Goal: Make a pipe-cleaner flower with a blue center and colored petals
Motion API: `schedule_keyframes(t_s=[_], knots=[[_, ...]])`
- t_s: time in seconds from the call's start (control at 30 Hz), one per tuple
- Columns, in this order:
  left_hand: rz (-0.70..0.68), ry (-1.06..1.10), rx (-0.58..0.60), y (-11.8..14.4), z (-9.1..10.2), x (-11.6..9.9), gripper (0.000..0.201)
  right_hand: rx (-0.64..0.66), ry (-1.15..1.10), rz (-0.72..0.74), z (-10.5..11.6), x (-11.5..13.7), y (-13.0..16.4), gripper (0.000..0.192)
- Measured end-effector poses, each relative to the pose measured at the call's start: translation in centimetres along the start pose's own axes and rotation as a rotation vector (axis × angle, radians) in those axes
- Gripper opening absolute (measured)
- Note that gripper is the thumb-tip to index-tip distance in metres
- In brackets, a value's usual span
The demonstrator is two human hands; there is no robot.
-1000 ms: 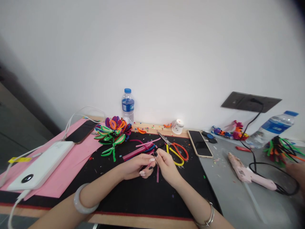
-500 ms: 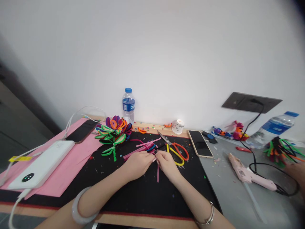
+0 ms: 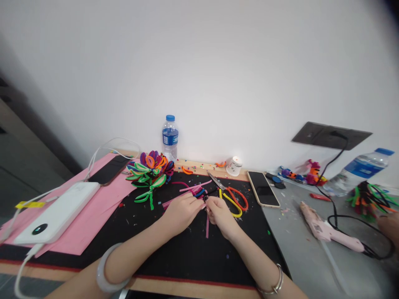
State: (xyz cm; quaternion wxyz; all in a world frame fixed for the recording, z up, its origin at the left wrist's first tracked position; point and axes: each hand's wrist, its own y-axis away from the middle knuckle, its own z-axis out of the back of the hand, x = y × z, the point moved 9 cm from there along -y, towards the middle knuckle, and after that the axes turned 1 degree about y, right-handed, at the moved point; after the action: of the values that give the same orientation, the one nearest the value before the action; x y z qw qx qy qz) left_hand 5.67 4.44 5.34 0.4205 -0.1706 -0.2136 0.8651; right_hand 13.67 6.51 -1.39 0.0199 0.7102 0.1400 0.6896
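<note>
My left hand and my right hand meet over the black mat, fingertips pinched together. Between them shows a small dark piece, apparently a black pipe cleaner, mostly hidden by the fingers. A pink strip sticks out below my right hand, lying on or just over the mat. Beyond the fingers lies a pile of pink and blue pipe cleaners. Scissors with one yellow and one orange handle rest just past my right hand. Left of the pile is a bunch of colourful pipe-cleaner flowers.
A water bottle and a paper cup stand by the wall. To the right lie a phone and a pink glue gun with its cord. Another person's hand is at the right edge. A white power bank lies on pink sheets.
The whole view has shifted slightly. Both hands stay together in nearly the same place, and the dark piece between the fingertips shows a little more.
</note>
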Motion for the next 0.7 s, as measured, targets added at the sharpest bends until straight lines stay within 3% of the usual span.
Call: schedule_keyframes(t_s=[0.23, 0.47, 0.7], knots=[[0.021, 0.055, -0.028, 0.1, 0.1, 0.5, 0.024, 0.005, 0.055, 0.085, 0.0, 0.8, -0.1, 0.033], [0.02, 0.057, -0.015, 0.1, 0.2, 0.6, 0.025, -0.068, 0.301, 0.273, 0.5, 2.4, 0.2, 0.024], [0.087, 0.102, 0.024, 0.1, -0.1, 1.2, 0.024, -0.061, 0.442, 0.394, 0.2, 3.6, 0.6, 0.015]])
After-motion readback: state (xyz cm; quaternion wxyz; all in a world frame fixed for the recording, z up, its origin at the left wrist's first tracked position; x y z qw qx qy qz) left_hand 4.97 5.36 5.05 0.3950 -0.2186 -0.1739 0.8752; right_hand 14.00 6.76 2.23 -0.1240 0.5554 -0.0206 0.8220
